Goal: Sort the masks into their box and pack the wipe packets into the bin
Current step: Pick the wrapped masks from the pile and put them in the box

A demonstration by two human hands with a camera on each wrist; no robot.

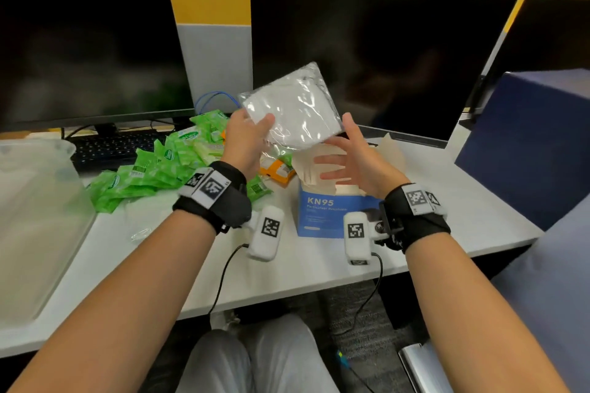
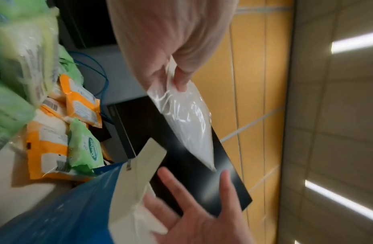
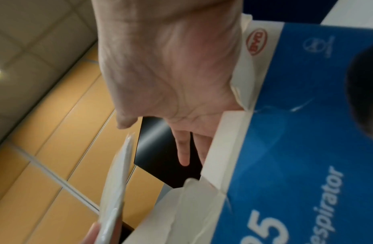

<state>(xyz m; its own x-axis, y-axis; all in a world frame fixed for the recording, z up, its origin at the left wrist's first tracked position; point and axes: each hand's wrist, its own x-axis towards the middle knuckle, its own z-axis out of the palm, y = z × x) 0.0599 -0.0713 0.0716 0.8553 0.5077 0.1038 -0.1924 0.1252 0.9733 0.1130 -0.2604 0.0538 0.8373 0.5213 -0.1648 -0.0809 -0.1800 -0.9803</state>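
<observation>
Left hand [image 1: 247, 137] up over the desk [image 1: 303, 268], thumb and fingers pinching the lower left corner of a bagged mask [image 1: 293, 107]; in the left wrist view the thumb [image 2: 181, 77] lies on the plastic, pinching it against the fingers

Mask held above and just behind the open KN95 box [image 1: 325, 214], tilted, flat face toward the head camera, long axis running from the pinched corner up and away to the right; seen edge-on in the right wrist view [image 3: 118, 181]

Right hand [image 1: 354, 156] empty, fingers spread and straight, just below the mask's right edge and right over the box mouth, nearer the flaps [image 1: 313, 169] than the left

Likely next: mask tipped down, free end first, into the opening directly beneath

Wipe packets [image 1: 153, 169] heaped left of the box, well apart from the clear bin [image 1: 38, 217] at far left
</observation>
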